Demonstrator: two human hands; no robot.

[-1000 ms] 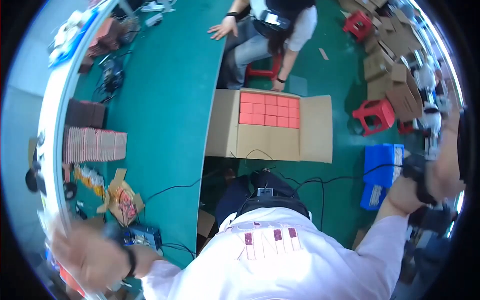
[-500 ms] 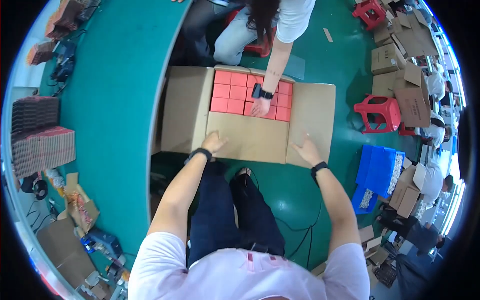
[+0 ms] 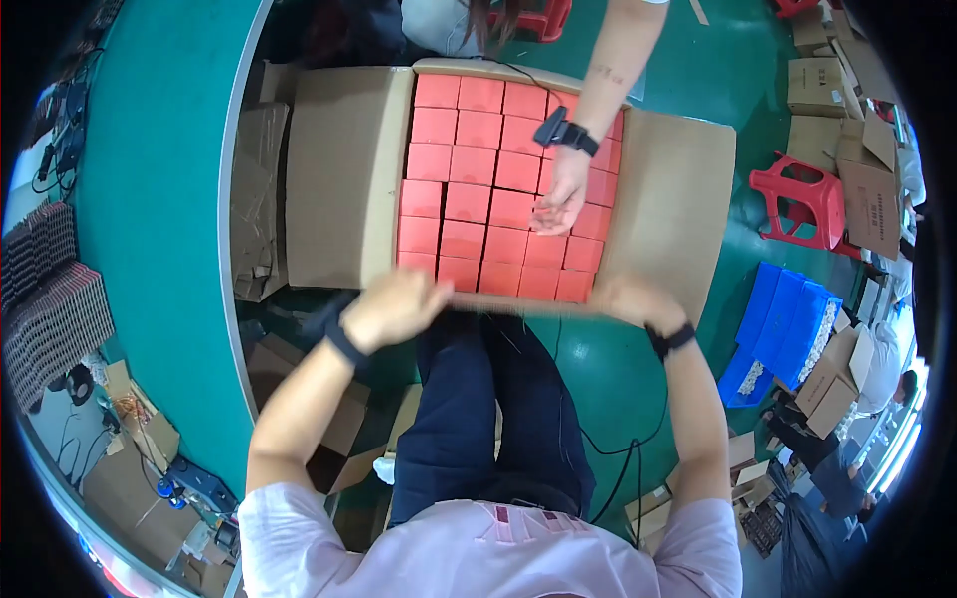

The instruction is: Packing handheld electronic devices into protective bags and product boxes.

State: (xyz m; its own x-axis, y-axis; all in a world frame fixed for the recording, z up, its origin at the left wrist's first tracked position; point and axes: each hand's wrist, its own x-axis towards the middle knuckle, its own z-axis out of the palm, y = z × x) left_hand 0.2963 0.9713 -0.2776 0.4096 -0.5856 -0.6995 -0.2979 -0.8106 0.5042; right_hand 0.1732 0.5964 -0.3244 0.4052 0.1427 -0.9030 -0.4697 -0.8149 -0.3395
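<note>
A large open cardboard carton (image 3: pixel 344 179) is packed with rows of small red boxes (image 3: pixel 474 204). Its near flap (image 3: pixel 518 303) shows only as a thin, blurred strip, seen nearly edge-on. At the left end of that flap, my left hand (image 3: pixel 391 307) has its fingers curled round the cardboard. My right hand (image 3: pixel 638 299) is at the flap's right end, beside the right side flap (image 3: pixel 670 204); motion smears its fingers. Another person's hand (image 3: pixel 563 194), with a dark band on the wrist, hangs over the red boxes from the far side.
A green-topped table (image 3: pixel 164 199) runs along the left, with stacked trays (image 3: pixel 60 329) on it. Red stools (image 3: pixel 802 199), blue bins (image 3: pixel 778 329) and more cartons (image 3: pixel 867 179) stand to the right. Black cables (image 3: pixel 633 448) lie on the floor by my legs.
The near flap, which lay over the nearer red boxes, has come up toward me and uncovered them. Both hands moved with it. The other person's hand lifted slightly and shifted right. My view moved closer.
</note>
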